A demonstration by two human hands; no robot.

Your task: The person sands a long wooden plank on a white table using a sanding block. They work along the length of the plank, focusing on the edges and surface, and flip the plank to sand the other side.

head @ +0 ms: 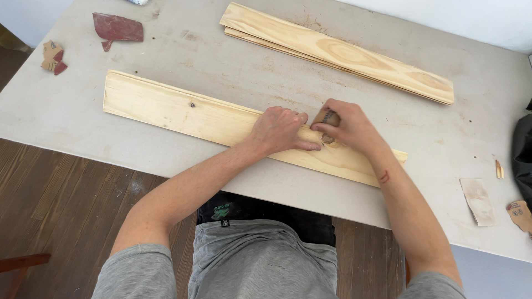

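Note:
A long pale pine board [183, 111] lies across the grey table [72, 111], running from upper left to lower right. My left hand [277, 130] rests knuckles-up on the board near its middle, pressing it down, thumb stretched to the right. Right beside it, my right hand [349, 126] pinches a folded piece of brown sandpaper [327, 118] against the board's surface. The two hands almost touch.
Two more pine boards [343, 52] are stacked at the back of the table. Red-brown sandpaper sheets [117, 27] and scraps [52, 57] lie at the back left. Worn paper pieces [477, 200] and a wood chip [499, 169] lie at the right, near a black object [522, 155].

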